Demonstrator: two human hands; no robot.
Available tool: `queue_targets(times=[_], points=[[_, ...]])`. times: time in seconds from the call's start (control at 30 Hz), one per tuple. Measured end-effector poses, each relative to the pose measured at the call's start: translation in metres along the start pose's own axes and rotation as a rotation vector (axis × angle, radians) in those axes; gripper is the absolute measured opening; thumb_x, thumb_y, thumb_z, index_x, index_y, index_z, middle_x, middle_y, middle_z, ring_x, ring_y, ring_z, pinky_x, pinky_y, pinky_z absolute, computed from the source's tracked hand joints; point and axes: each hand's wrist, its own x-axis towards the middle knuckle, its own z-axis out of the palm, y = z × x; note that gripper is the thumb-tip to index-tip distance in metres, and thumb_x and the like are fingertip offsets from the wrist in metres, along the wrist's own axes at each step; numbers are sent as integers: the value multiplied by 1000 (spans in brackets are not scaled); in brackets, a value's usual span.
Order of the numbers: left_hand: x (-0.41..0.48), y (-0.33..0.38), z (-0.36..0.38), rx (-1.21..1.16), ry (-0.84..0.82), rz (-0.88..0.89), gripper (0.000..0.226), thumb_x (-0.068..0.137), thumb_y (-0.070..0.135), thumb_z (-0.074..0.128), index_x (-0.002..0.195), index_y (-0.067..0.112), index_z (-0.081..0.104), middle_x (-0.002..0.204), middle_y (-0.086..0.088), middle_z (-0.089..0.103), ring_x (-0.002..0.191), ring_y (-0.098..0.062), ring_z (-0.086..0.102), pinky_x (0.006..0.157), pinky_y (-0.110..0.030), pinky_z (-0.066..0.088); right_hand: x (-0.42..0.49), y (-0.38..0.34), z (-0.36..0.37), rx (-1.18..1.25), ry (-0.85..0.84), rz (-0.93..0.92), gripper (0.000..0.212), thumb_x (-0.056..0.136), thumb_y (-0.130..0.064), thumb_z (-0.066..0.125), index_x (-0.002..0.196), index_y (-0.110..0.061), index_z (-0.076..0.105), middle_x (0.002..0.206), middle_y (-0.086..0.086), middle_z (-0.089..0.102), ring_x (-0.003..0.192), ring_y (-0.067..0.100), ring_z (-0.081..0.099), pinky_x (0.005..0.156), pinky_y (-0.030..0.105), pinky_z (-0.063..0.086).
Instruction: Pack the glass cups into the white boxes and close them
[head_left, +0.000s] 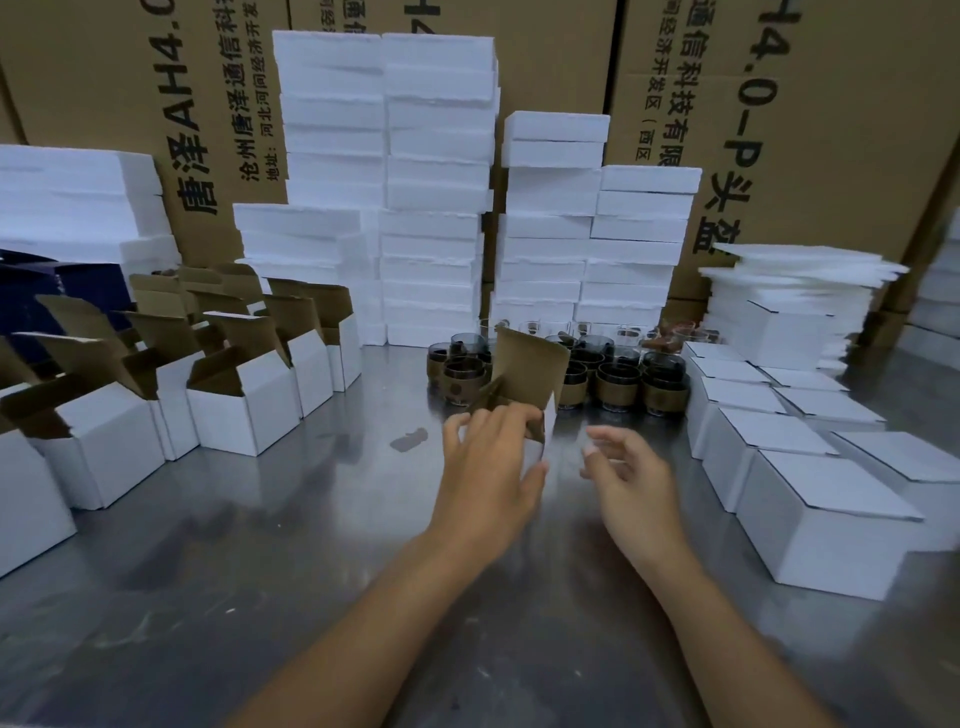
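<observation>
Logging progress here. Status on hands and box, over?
Left hand grips box, lid up, inside hidden. Right hand open, empty. Cups behind box, nothing blocking.

On the bench (322, 545), rows of open boxes (244, 410) fill the left side and closed boxes (821, 509) the right. The glass cups (618, 382) cluster at the centre rear, between them. Just before the cups, a single box (530, 374) sits in the left grip (488, 467), with the right grip (634, 478) near it on the right. Behind the cups rise foam stacks (436, 197), with a sheet pile (789, 291) to their right and cartons (831, 130) behind all.
</observation>
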Motion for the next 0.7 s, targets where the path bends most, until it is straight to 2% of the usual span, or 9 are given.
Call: queue_targets(times=[0.07, 0.17, 0.27, 0.37, 0.43, 0.5, 0.57, 0.63, 0.7], points=[[1, 0, 5, -9, -11, 20, 31, 78, 15, 71, 105, 17, 56, 92, 15, 44, 92, -5, 32, 84, -20, 16, 1, -3, 2, 56, -10, 9, 16, 93, -17, 57, 103, -27, 63, 102, -6, 66, 93, 19, 65, 84, 27, 48], [3, -5, 11, -15, -40, 30, 32, 82, 23, 69, 110, 19, 54, 100, 12, 50, 97, -3, 39, 90, -17, 14, 2, -4, 6, 51, -54, -2, 20, 95, -15, 53, 105, -29, 63, 104, -14, 63, 97, 17, 64, 88, 28, 48], [3, -7, 15, -16, -39, 33, 35, 82, 26, 70, 112, 17, 55, 107, 6, 53, 99, -6, 41, 89, -16, 17, 2, -1, 10, 23, -75, -12, 23, 96, -11, 50, 106, -26, 63, 103, -14, 63, 97, 18, 63, 85, 26, 48], [2, -9, 18, 6, -37, 44, 36, 80, 24, 72, 112, 12, 59, 106, -2, 58, 99, -14, 50, 89, -19, 22, 2, 4, 15, -8, -84, -28, 24, 96, -9, 49, 108, -23, 64, 103, -10, 64, 96, 15, 62, 79, 18, 47], [3, -11, 19, 16, -36, 55, 36, 81, 22, 71, 112, 10, 61, 104, -5, 58, 97, -14, 47, 88, -22, 26, 1, 7, 17, -16, -91, -30, 25, 96, -10, 48, 113, -21, 63, 104, -9, 63, 97, 13, 62, 77, 15, 46], [3, -14, 20, 30, -24, 81, 34, 80, 20, 71, 111, 8, 63, 100, -7, 59, 93, -12, 43, 84, -24, 29, 1, 9, 17, -35, -99, -29, 26, 97, -12, 46, 115, -25, 61, 103, -13, 62, 96, 9, 61, 74, 12, 43], [3, -15, 20, 43, -10, 94, 34, 77, 16, 74, 109, 7, 65, 99, -9, 60, 90, -16, 47, 81, -25, 35, 1, 10, 17, -56, -104, -40, 29, 96, -10, 45, 111, -31, 58, 98, -17, 60, 93, 5, 60, 72, 10, 42], [4, -17, 21, 37, 15, 100, 35, 77, 13, 75, 109, 7, 65, 101, -10, 59, 88, -24, 56, 76, -30, 45, 3, 13, 17, -57, -90, -37, 32, 95, -5, 44, 106, -32, 56, 94, -16, 60, 89, 6, 60, 69, 11, 42], [5, -17, 20, -6, 67, 118, 31, 80, 15, 71, 110, 8, 64, 103, -8, 57, 91, -23, 57, 75, -30, 49, 9, 15, 16, -50, -55, -7, 33, 94, 0, 42, 105, -28, 55, 93, -11, 59, 87, 12, 61, 67, 12, 42]])
